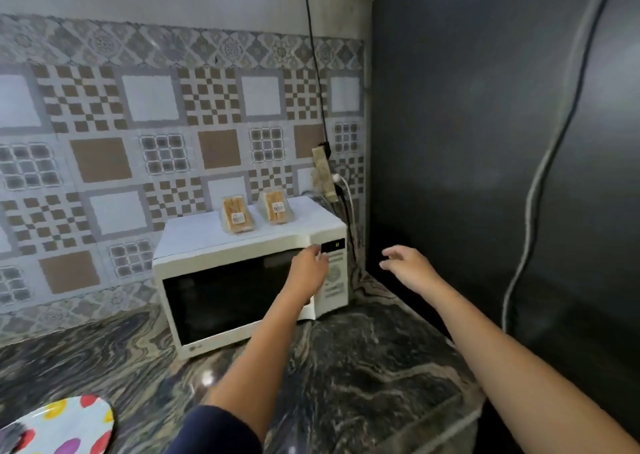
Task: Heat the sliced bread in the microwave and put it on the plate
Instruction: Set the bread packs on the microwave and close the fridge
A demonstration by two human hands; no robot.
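A white microwave (242,245) stands on the marble counter against the tiled wall. Two wrapped packs of sliced bread lie on its top, one on the left (237,215) and one on the right (277,207). My left hand (309,269) reaches to the upper right edge of the dark door, beside the control panel (335,273), and its fingers curl at that edge. The door looks slightly ajar on its right side. My right hand (407,267) hovers to the right of the microwave, fingers spread and holding nothing. A white plate (69,426) with coloured dots sits at the bottom left.
A tall dark panel (485,141) walls off the right side, close to the microwave. A power strip (323,173) with plugged cables hangs on the wall behind the microwave. The marble counter (363,367) runs in front of the microwave to its front edge.
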